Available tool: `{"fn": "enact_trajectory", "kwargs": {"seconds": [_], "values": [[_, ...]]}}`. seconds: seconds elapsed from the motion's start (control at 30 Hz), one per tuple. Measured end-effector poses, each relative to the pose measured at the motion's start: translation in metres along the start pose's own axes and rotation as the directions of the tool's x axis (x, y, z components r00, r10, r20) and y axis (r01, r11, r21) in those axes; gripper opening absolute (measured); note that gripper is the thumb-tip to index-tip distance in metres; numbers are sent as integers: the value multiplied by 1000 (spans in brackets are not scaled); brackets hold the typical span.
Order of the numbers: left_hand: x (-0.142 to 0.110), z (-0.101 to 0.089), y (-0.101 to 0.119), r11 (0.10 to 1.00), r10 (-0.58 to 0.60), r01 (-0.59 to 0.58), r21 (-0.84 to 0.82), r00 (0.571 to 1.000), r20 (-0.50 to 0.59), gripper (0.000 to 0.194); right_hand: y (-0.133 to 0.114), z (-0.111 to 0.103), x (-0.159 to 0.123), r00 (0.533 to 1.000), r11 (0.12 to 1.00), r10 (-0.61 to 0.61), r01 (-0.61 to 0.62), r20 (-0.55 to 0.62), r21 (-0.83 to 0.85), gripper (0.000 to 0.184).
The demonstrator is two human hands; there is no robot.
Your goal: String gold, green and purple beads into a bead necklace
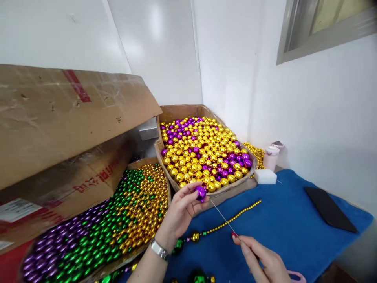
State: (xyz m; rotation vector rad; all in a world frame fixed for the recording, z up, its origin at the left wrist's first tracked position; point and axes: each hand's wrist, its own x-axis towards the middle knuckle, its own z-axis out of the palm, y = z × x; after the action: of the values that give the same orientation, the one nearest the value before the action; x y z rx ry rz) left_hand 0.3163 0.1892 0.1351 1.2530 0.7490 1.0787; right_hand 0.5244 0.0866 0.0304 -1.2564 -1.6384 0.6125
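Pinching the purple ball point(200, 193) in its fingertips, the left hand point(180, 214) seems to steady it near the bead box point(235, 189). The right hand point(263, 257), narrowly closed on a thin needle point(224, 218), angles it ballward, likely for fine aim

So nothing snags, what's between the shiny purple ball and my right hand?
A thin straight needle in your right hand, passing over strung gold beads on blue cloth, in the head view.
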Motion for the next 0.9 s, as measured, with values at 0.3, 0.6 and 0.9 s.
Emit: {"fn": "enact_trajectory", "kwargs": {"seconds": [0.3, 0.6, 0.9], "values": [[-64, -18, -14, 976, -21, -8, -218, 991, -134, 21, -9, 4, -3, 943, 924, -304, 327, 137, -199, 21], [-76, -28, -14, 985, -77, 51, -165, 985, -153, 30, -11, 4, -6, 927, 907, -322, 360, 194, -218, 22], [-83, -26, -15, 987, -110, 102, -127, 992, -55, 29, -6, 1, 2, 834, 750, -516, 550, 194, -368, 22]]}}
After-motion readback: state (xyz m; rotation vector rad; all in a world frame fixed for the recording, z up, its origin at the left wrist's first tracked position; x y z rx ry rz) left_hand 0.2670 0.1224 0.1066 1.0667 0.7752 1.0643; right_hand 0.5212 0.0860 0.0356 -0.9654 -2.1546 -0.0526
